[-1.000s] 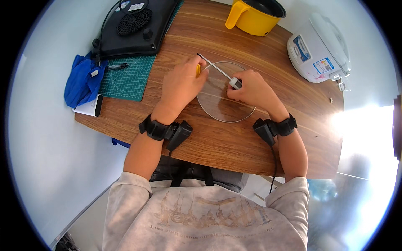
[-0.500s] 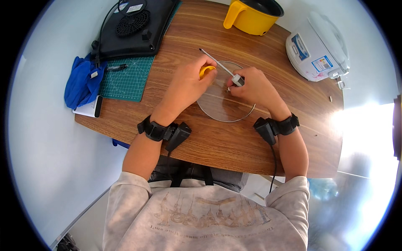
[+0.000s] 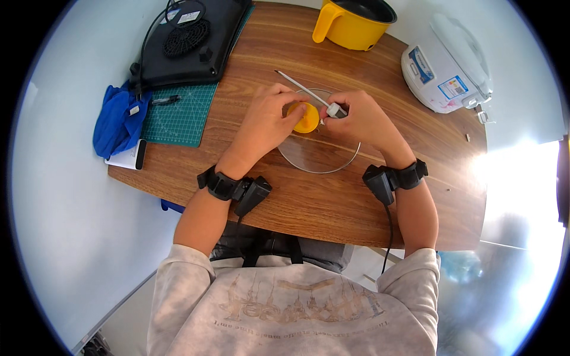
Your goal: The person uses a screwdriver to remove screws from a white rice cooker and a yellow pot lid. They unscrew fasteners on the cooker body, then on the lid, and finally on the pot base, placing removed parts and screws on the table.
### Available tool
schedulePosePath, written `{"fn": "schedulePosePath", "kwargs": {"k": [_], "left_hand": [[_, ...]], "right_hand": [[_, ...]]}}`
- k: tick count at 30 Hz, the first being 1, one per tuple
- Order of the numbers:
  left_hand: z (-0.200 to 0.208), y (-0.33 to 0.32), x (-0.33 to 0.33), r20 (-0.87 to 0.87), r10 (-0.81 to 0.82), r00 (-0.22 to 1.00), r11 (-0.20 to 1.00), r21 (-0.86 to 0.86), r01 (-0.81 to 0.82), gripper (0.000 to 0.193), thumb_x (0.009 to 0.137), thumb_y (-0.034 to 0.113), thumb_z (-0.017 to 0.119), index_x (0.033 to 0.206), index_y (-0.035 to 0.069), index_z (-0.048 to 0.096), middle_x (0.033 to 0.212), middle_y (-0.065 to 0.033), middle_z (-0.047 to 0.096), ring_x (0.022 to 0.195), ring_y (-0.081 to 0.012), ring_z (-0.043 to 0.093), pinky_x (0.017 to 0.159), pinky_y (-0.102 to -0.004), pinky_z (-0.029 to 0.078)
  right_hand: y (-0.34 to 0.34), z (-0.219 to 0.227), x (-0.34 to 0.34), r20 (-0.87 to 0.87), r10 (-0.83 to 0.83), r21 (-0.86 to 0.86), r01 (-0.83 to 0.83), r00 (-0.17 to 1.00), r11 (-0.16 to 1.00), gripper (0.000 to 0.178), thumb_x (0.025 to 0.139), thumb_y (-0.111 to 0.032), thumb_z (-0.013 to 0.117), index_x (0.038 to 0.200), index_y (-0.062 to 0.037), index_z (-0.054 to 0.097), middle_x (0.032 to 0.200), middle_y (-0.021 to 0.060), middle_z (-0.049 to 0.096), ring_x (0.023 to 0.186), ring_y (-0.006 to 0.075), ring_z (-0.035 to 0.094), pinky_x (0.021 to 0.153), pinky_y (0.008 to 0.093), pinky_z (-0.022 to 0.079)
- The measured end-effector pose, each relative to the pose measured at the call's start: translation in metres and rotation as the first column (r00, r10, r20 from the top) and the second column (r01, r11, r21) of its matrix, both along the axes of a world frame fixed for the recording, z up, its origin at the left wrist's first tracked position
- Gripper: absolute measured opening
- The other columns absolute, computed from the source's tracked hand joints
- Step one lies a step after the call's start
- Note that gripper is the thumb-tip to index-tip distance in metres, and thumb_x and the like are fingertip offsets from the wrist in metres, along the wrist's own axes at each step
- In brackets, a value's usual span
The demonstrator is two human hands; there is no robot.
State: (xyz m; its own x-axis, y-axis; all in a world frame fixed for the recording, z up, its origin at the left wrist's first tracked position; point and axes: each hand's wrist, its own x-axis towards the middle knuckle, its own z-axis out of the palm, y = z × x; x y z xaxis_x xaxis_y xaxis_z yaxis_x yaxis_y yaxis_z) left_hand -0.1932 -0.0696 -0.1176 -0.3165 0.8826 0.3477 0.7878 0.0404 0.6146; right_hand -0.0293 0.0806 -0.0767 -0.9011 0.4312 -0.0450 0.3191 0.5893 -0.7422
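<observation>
A round glass lid [image 3: 314, 155] with a thin metal rim lies on the wooden table in front of me. Over its left part, my left hand [image 3: 268, 115] pinches a round yellow lid knob [image 3: 306, 120], whose disc-like side faces up. My right hand [image 3: 363, 120] is closed around the grey-and-white handle of a screwdriver [image 3: 303, 86]. Its long shaft slants toward the far left, with the dark tip beyond my left fingers. Something small and pale shows at my right fingertips, too small to make out. A black strapped device sits on each wrist.
A yellow pot [image 3: 354, 26] stands at the far edge, with a white rice cooker [image 3: 442, 68] to its right. At the far left, a black appliance [image 3: 193, 44] rests on a green cutting mat [image 3: 181, 121]. A blue cloth [image 3: 119, 121] and a white power bank [image 3: 126, 157] lie nearby.
My left hand has turned the yellow knob so that its round face shows, and brought it closer to my right hand. The screwdriver has shifted slightly left.
</observation>
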Motion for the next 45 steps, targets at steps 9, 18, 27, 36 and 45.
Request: {"fn": "schedulePosePath", "kwargs": {"k": [9, 18, 27, 36, 45], "left_hand": [[0.035, -0.006, 0.014, 0.294, -0.220, 0.930, 0.975, 0.028, 0.222, 0.027, 0.087, 0.012, 0.076, 0.114, 0.007, 0.069, 0.103, -0.0076, 0.072, 0.094, -0.0220, 0.068, 0.079, -0.0339, 0.054], [0.027, -0.004, 0.011, 0.360, -0.191, 0.913, 0.982, 0.070, 0.178, 0.023, 0.088, 0.013, 0.078, 0.108, 0.005, 0.070, 0.093, -0.0060, 0.075, 0.083, -0.0160, 0.072, 0.070, -0.0281, 0.056], [0.031, -0.008, 0.012, 0.314, -0.112, 0.943, 0.991, -0.035, 0.129, 0.018, 0.088, 0.017, 0.077, 0.101, 0.005, 0.073, 0.087, -0.0061, 0.074, 0.076, -0.0171, 0.069, 0.068, -0.0291, 0.055], [0.013, -0.007, -0.003, -0.087, -0.089, 0.992, 0.993, -0.079, 0.083, 0.017, 0.086, 0.021, 0.077, 0.097, 0.007, 0.077, 0.095, -0.0067, 0.063, 0.099, -0.0251, 0.058, 0.089, -0.0380, 0.050], [0.009, -0.008, -0.002, -0.023, -0.072, 0.997, 0.995, -0.069, 0.071, 0.025, 0.088, 0.022, 0.075, 0.108, 0.006, 0.072, 0.100, -0.0104, 0.065, 0.095, -0.0261, 0.061, 0.087, -0.0374, 0.052]], "right_hand": [[-0.004, 0.010, 0.000, -0.038, -0.071, -0.217, 0.061, 0.997, 0.974, 0.018, 0.080, -0.015, 0.073, 0.088, 0.0007, 0.074, 0.070, 0.0061, 0.068, 0.063, 0.0111, 0.060, 0.060, 0.0271, 0.047], [-0.015, 0.022, 0.000, -0.054, -0.128, -0.429, 0.093, 0.990, 0.898, 0.014, 0.084, -0.010, 0.072, 0.092, 0.0005, 0.071, 0.077, 0.0018, 0.066, 0.064, 0.0056, 0.059, 0.055, 0.0198, 0.044], [-0.003, 0.012, 0.004, -0.071, -0.097, -0.101, 0.090, 0.993, 0.991, 0.024, 0.083, -0.021, 0.074, 0.096, -0.0007, 0.073, 0.075, 0.0100, 0.069, 0.064, 0.0147, 0.060, 0.061, 0.0299, 0.049], [-0.001, 0.024, 0.008, 0.094, -0.019, 0.079, 0.012, 0.995, 0.997, 0.032, 0.082, -0.027, 0.075, 0.104, -0.0032, 0.075, 0.079, 0.0188, 0.070, 0.068, 0.0275, 0.065, 0.067, 0.0367, 0.051], [0.008, 0.020, 0.012, 0.118, -0.022, 0.205, -0.003, 0.993, 0.979, 0.029, 0.084, -0.023, 0.071, 0.105, -0.0021, 0.074, 0.080, 0.0191, 0.070, 0.069, 0.0295, 0.064, 0.067, 0.0368, 0.051]]}}
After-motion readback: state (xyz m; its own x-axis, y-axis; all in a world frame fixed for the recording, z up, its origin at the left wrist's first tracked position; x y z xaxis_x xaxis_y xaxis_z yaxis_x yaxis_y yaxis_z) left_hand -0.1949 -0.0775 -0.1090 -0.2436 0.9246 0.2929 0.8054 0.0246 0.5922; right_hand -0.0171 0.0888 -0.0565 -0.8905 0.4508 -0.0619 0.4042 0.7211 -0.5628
